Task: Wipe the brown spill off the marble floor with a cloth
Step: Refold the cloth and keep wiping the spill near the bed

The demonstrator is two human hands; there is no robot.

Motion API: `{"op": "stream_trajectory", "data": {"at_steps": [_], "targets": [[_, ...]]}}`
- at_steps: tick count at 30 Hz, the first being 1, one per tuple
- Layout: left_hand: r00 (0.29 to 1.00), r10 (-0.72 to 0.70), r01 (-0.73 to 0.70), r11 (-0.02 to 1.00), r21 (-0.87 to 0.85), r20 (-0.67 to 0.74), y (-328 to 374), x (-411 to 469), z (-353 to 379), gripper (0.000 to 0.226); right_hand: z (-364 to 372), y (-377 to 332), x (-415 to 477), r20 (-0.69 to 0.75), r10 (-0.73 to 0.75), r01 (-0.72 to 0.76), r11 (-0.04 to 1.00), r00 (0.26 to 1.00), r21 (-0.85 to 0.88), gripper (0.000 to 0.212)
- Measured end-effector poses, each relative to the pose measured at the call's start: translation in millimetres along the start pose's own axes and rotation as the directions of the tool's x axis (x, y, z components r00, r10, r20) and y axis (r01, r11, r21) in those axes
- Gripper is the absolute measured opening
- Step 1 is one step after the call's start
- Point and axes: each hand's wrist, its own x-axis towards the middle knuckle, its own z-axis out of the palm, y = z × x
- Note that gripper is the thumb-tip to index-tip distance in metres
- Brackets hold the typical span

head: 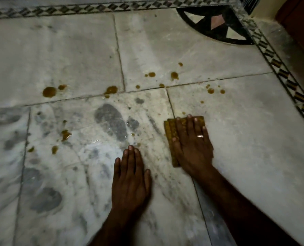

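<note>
- From the head view, the right hand [192,144] lies flat on a folded yellow-brown cloth [170,126], palm down, fingers straight and close together, pressing it onto the marble floor [245,139].
- The cloth sits directly under that hand. Only its far edge and its left side show past the fingers and thumb, and the rest is covered by the palm.
- A ring [200,136] shows on one finger of the right hand.
- The left hand [131,176] rests flat on the bare marble just left of the cloth and nearer the person, fingers straight and together, thumb lying alongside. It holds nothing and does not touch the cloth.
- The brown spill [49,91] is scattered in drops, mostly beyond both hands: a loose row runs along the grout line across the middle of the floor, with the largest blot far to the left.
- A few more drops lie just past the cloth's far edge and up to its right, near but not touching it.
- Another small cluster of drops sits well to the left of the left hand, with a wet shine on the stone beside it.
- A dark grey damp-looking patch [112,121] marks the slab beyond the left hand.
- A patterned inlay border [289,82] runs along the far and right edges of the floor, with a dark fan-shaped inlay [217,25] in the corner.
</note>
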Motion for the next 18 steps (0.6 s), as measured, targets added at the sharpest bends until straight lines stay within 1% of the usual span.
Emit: {"op": "stream_trajectory", "data": {"at_steps": [3, 6, 8, 10, 12, 14, 16, 18], "targets": [[0.999, -0.034, 0.034, 0.999, 0.015, -0.009, -20.9, 1.0, -3.5, 0.063, 2.5, -48.7, 2.6, 0.019, -0.143, 0.142, 0.989, 0.990, 0.037, 0.065], [0.999, -0.054, 0.054, 0.998, 0.027, -0.007, -33.6, 1.6, -3.9, 0.063, 5.8, -81.9, -25.4, 0.024, -0.247, 0.245, 0.966, 0.969, 0.079, 0.065], [0.999, -0.039, 0.039, 0.999, 0.028, 0.001, -38.9, -1.7, -3.3, 0.063, 6.7, -85.1, -54.3, 0.028, -0.314, 0.310, 0.946, 0.949, 0.092, 0.065], [0.999, -0.039, 0.038, 0.999, 0.032, 0.016, -45.2, -7.8, -4.8, 0.064, 5.5, -73.8, -79.1, 0.021, -0.346, 0.343, 0.936, 0.938, 0.079, 0.064], [0.997, -0.069, 0.068, 0.997, 0.028, 0.025, -54.8, -13.7, -9.6, 0.066, 3.0, -57.3, -86.8, 0.021, -0.336, 0.334, 0.940, 0.942, 0.075, 0.064], [0.997, -0.073, 0.072, 0.997, 0.041, 0.027, -66.4, -17.6, -13.7, 0.067, 2.9, -47.5, -73.6, 0.030, -0.281, 0.278, 0.958, 0.959, 0.069, 0.064], [0.998, -0.051, 0.049, 0.998, 0.045, 0.036, -75.1, -16.4, -14.6, 0.069, 4.0, -45.1, -44.4, 0.043, -0.199, 0.197, 0.979, 0.979, 0.050, 0.065], [0.999, -0.039, 0.038, 0.999, 0.038, 0.033, -82.0, -14.0, -14.8, 0.072, 3.1, -53.1, -8.2, 0.055, -0.164, 0.161, 0.986, 0.985, 0.051, 0.067]]}}
